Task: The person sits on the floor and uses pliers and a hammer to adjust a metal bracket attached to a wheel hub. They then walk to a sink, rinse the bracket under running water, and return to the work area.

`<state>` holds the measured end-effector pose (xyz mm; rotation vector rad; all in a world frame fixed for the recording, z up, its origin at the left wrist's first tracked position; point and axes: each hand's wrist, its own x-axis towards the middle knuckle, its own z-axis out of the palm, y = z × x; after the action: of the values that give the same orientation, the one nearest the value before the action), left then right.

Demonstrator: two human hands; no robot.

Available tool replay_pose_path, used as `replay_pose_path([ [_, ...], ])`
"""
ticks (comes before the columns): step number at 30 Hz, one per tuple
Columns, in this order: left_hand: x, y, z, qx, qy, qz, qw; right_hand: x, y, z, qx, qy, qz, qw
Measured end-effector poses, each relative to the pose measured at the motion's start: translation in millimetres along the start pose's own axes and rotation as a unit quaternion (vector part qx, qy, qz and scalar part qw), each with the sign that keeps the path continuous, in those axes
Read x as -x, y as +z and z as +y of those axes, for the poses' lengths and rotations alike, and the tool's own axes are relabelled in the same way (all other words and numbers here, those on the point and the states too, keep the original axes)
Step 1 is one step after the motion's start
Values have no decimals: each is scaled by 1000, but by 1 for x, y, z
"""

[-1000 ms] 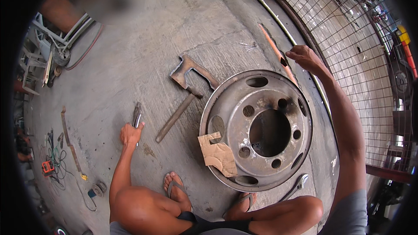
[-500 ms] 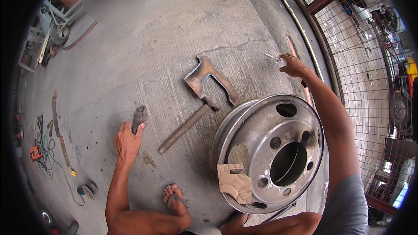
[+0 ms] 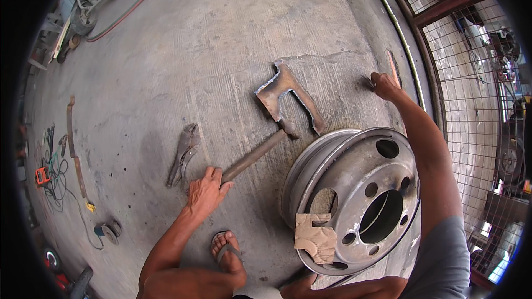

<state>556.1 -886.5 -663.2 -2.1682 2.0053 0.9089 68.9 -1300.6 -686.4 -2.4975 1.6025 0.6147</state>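
Note:
My left hand (image 3: 206,192) is closed around the end of the wooden handle of a hammer (image 3: 254,158), which lies on the concrete. The hammer's head touches or lies close to an axe-shaped piece of rough-cut steel plate (image 3: 284,84). Beside my left hand rests a pair of locking pliers (image 3: 185,152), jaws pointing away from me. Out to the right, my right hand (image 3: 386,85) has its fingers pinched low over the floor; a small dark tip shows at them, too little to name. A steel wheel rim (image 3: 346,169) lies tilted before my right knee, with a cut cardboard template (image 3: 315,238) on its near side.
At the left lie a long flat metal strip (image 3: 74,138), a tangle of cables (image 3: 54,185) with an orange device (image 3: 42,176), and an angle grinder (image 3: 107,231). A red hose (image 3: 133,5) runs at the far left. Wire-mesh fencing (image 3: 465,99) bounds the right side.
My left hand has let go of the pliers and moved right onto the hammer's handle. The shiny thin thing at my right hand no longer shows plainly. The whole view has shifted slightly.

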Motion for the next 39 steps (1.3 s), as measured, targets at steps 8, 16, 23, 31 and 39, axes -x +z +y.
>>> replay_pose_path([
  [8,-12,7,8,7,61,-29,998,29,-3,26,-102,-9,73,992],
  [16,-21,-13,37,51,18,-91,994,79,-98,18,-286,136,227,921],
  [23,-32,-5,39,173,22,-73,982,192,-168,42,-608,120,322,716],
  [31,-51,-13,23,174,10,29,984,387,-192,6,-605,186,348,692],
  [39,-80,-48,66,138,68,64,986,536,-149,-26,-677,266,386,567],
])
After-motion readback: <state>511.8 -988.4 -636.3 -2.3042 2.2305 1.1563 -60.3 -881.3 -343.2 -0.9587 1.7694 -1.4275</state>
